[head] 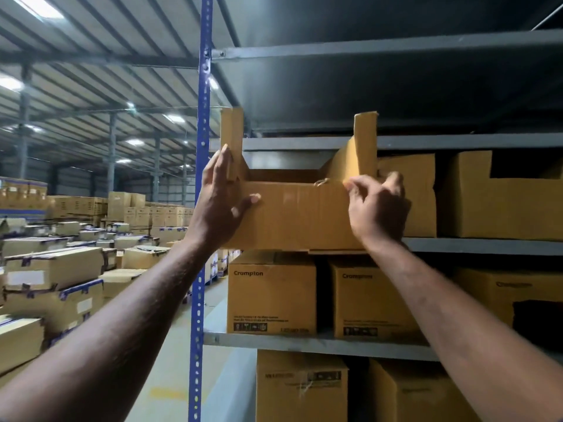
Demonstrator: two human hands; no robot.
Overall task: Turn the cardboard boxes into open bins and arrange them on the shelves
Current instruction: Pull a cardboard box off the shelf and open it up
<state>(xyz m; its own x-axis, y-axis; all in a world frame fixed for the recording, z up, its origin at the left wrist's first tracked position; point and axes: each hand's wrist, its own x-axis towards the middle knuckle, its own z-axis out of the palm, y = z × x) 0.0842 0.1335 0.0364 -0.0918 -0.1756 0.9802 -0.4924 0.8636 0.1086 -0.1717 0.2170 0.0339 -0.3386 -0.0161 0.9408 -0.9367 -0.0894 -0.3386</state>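
A brown cardboard bin [298,217] with a cut-down front and two upright corner flaps rests on the grey shelf [487,245] at its left end, raised to about head height. My left hand [222,205] presses flat against the bin's left front corner, thumb across the front face. My right hand [377,205] grips the right front corner, fingers curled over the cut edge. Two more open bins [502,205] stand to the right on the same shelf.
A blue perforated upright post [201,190] bounds the rack on the left. The shelf below holds closed printed cartons [271,293], with more cartons lower down. Stacks of taped boxes [54,269] fill the warehouse floor on the left.
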